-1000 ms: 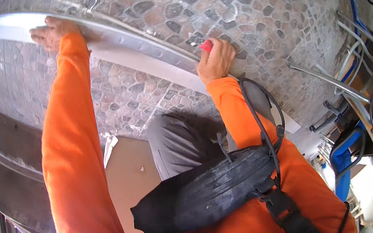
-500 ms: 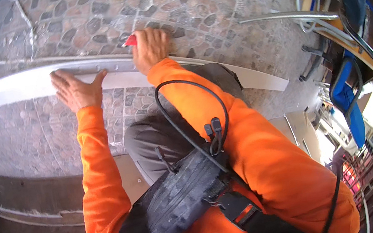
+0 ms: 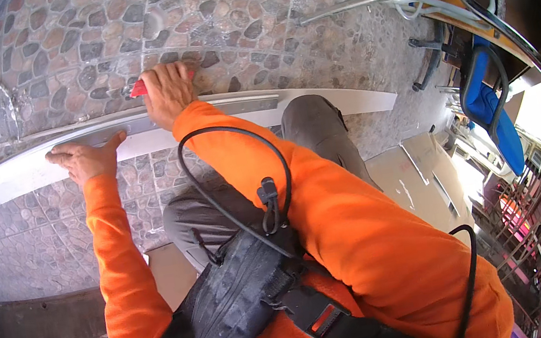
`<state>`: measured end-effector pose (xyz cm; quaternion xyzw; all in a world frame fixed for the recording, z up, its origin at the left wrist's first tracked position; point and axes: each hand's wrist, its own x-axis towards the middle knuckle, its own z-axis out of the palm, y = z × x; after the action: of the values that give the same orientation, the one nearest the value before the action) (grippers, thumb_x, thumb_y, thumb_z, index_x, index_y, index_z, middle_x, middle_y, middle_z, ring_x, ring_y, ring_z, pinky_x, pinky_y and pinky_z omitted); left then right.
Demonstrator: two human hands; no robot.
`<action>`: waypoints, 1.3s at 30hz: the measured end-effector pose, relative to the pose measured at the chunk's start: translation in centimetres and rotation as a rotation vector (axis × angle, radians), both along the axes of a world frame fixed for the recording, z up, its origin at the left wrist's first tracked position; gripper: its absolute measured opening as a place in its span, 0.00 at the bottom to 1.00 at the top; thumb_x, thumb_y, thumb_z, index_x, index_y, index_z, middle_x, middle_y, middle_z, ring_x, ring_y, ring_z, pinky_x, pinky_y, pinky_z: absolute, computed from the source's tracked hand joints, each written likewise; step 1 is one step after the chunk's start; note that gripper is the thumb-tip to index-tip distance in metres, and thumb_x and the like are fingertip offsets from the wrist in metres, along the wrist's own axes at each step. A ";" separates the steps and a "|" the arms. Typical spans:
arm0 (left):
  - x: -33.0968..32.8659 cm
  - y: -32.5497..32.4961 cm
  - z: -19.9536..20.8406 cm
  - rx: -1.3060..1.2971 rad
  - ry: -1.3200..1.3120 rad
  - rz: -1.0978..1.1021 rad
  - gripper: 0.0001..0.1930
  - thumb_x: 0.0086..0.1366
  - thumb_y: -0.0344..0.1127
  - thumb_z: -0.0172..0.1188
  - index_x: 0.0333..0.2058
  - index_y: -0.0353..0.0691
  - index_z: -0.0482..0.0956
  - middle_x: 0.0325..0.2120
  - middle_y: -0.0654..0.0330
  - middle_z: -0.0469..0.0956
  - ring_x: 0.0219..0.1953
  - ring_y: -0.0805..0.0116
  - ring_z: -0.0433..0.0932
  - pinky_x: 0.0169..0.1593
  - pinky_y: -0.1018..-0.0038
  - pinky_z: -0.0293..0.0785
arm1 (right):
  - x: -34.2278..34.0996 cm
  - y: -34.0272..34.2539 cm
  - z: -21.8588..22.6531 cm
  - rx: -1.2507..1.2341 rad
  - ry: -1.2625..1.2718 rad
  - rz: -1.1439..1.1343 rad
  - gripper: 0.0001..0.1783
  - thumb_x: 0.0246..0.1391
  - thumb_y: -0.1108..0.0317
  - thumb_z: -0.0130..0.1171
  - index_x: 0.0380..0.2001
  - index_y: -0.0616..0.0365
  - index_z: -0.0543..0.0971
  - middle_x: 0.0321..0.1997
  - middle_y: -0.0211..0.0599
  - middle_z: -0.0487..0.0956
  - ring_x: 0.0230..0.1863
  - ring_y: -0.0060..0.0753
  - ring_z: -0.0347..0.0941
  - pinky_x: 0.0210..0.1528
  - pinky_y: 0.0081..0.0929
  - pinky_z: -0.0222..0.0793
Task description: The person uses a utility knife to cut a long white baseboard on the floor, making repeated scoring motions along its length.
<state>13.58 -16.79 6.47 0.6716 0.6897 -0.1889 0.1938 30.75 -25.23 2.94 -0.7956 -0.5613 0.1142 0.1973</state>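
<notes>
A long white strip of board [image 3: 337,101] lies across the patterned floor in front of me. On top of it rests a grey metal straightedge [image 3: 243,105]. My left hand [image 3: 83,158] is pressed down on the straightedge, fingers and thumb spread. To its right, my right hand [image 3: 170,96] is closed around a red tool [image 3: 138,89] that looks like a utility knife. Its front end pokes out left of the fist, at the strip's far edge; the blade cannot be made out. My right forearm passes over the strip and hides part of it.
A thin pale offcut [image 3: 21,140] lies beyond the strip. At right stand metal chair legs [image 3: 378,0] and a blue chair [image 3: 488,101]. A flat board [image 3: 418,175] lies to the right of my knee. A black cable [image 3: 194,173] loops over my right arm.
My right hand has moved left along the strip with the red tool, closer to my left hand. My left hand still presses on the straightedge. The whole view has shifted.
</notes>
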 end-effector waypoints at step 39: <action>3.3 -1.0 0.1 -0.192 0.033 0.304 0.67 0.49 0.50 0.71 0.64 0.25 0.23 0.67 0.39 0.24 0.67 0.40 0.50 0.64 0.61 0.62 | -3.6 6.6 6.3 -0.916 0.235 0.447 0.16 0.60 0.67 0.42 0.48 0.64 0.67 0.43 0.61 0.78 0.46 0.58 0.77 0.49 0.48 0.71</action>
<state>16.86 -17.79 6.59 0.5348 0.7651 -0.2336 0.2719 27.16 -18.60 9.21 -0.6431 -0.5840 0.4757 -0.1386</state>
